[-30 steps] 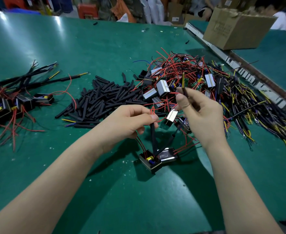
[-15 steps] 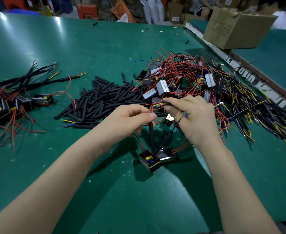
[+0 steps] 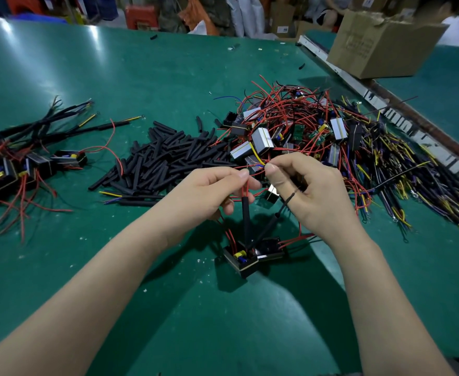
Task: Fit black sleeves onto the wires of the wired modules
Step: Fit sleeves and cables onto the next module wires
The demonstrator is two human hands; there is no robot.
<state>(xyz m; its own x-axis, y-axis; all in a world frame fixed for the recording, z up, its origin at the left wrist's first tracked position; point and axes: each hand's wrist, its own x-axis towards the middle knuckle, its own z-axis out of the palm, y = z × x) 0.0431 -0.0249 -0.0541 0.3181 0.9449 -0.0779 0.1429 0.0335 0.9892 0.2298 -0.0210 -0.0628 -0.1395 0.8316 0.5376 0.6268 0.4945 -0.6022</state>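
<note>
A black wired module (image 3: 241, 259) lies on the green table just below my hands, a second one (image 3: 270, 249) beside it. My left hand (image 3: 212, 191) pinches red wires above a black sleeve (image 3: 245, 215) that stands up from the module. My right hand (image 3: 304, 191) pinches yellow and blue wire ends (image 3: 258, 161) at its fingertips, and a thinner black sleeved wire (image 3: 279, 210) runs from it down to the module. A heap of loose black sleeves (image 3: 168, 161) lies left of my hands.
A tangle of unsleeved modules with red wires (image 3: 290, 126) lies behind my hands, and yellow and black leads (image 3: 412, 185) spread to the right. Sleeved modules (image 3: 19, 164) are piled at the left. A cardboard box (image 3: 380, 44) stands at the back right beside a metal rail (image 3: 385, 104).
My right hand came down from a raised position and moved left, close to my left hand, now pinching yellow and blue wire ends. My left hand stayed in place on the red wires.
</note>
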